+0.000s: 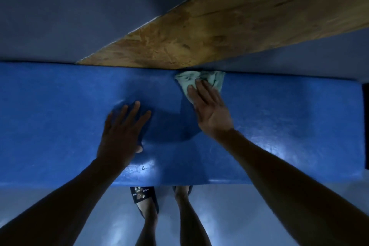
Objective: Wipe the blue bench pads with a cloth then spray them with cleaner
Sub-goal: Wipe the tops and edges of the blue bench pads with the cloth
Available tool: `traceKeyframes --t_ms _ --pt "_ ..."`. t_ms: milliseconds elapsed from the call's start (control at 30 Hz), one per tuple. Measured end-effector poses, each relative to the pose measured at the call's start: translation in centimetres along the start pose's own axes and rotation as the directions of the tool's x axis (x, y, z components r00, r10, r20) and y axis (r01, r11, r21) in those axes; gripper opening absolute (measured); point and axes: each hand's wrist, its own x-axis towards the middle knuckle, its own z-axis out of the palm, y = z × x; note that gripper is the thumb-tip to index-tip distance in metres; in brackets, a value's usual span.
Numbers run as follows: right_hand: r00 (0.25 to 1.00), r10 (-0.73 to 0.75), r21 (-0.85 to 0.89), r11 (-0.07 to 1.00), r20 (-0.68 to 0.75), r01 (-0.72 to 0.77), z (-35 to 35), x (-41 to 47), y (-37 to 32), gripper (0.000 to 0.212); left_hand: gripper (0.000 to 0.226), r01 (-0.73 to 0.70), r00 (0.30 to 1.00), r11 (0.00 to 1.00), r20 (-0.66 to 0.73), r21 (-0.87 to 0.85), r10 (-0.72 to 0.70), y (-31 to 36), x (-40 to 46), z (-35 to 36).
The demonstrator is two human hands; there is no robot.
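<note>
So looking down at the blue bench pad (60, 116), going left to right: the whole left stretch of it is open surface with nothing sitting on it. Then the left hand (121, 132) is planted flat on the pad, fingers (135, 108) straight and a bit spread, holding nothing, just bracing. Right of that is the right hand (209, 110), fingers straight and close together, pressing the pale green cloth (199, 81) flat onto the pad right up at the back edge, where the wooden board (219, 26) slopes down to meet it.

My take is the wipe is in hand and the spray comes later, no bottle in sight anyway.

How I'd do this bit: keep the palm flat so the cloth doesn't bunch, work it along that back seam under the board since that's where grime hides, then drag in long overlapping passes toward the front edge.

Room-wise, the back is tight because of the board, so short strokes there. The right part of the pad is open until it ends near a dark gap at the frame's right edge. The front edge drops off to the floor (60, 205) just above a sandal (143, 195), so ease up before the cloth slips over.
</note>
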Motion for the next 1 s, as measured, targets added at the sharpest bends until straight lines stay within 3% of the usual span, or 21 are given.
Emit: traceKeyframes --t_ms 67,100,167,233,400,467,567,667,733,800,867,1000 --pt "0.989 -0.145 -0.056 0.988 0.036 0.147 -1.6 -1.1 4.1 0.057 0.133 0.004 1.0 1.0 -0.005 -0.014 -0.004 0.0 -0.1 0.0" --pt "0.993 -0.115 -0.08 0.99 0.022 0.117 -2.5 -1.6 6.4 0.056 0.134 0.004 1.0 1.0 -0.012 -0.018 -0.005 0.0 -0.1 0.0" --pt "0.993 0.12 -0.087 0.989 -0.018 -0.121 -4.5 -2.9 10.7 0.054 0.134 -0.006 0.999 1.0 -0.036 -0.018 0.005 0.1 -0.2 -0.1" --pt "0.946 0.325 -0.085 0.943 0.008 -0.323 -5.6 -3.7 12.8 0.059 0.133 -0.017 0.998 0.999 -0.058 -0.03 0.015 0.2 -0.2 0.0" --pt "0.766 0.621 0.201 0.782 -0.168 -0.59 -2.3 -1.3 5.8 0.067 0.135 0.018 1.0 1.0 -0.006 -0.013 -0.018 0.5 -0.1 -0.1" --pt "0.819 0.551 0.26 0.824 -0.161 -0.503 -0.5 -0.1 0.3 0.068 0.133 0.011 1.0 1.0 -0.007 -0.003 -0.011 0.6 -0.1 -0.3" --pt "0.965 0.239 0.219 0.953 -0.112 -0.211 1.1 1.1 -5.7 0.063 0.131 0.008 1.0 1.0 -0.004 0.018 -0.008 0.5 -0.3 -0.4" --pt "0.996 -0.086 0.053 0.995 -0.024 0.087 1.0 1.1 -3.2 0.065 0.132 0.019 1.0 1.0 0.017 0.013 -0.019 0.4 -0.2 -0.2" --pt "0.983 -0.183 -0.043 0.982 0.006 0.183 0.1 -0.1 1.9 0.069 0.133 0.027 0.999 0.999 0.025 0.018 -0.027 0.4 -0.2 -0.1" --pt "0.998 -0.053 -0.062 0.997 -0.039 0.05 -1.2 -2.3 7.0 0.069 0.133 0.021 0.999 0.999 0.029 0.031 -0.022 0.4 -0.2 0.0" --pt "0.976 0.207 -0.03 0.977 -0.073 -0.209 -2.8 -4.5 10.4 0.061 0.133 0.021 1.0 0.999 0.013 0.035 -0.022 0.6 -0.2 -0.1" --pt "0.826 0.54 0.133 0.841 -0.164 -0.524 -2.4 -4.4 8.6 0.061 0.133 0.029 1.0 0.999 0.005 0.032 -0.03 0.6 -0.2 -0.1"
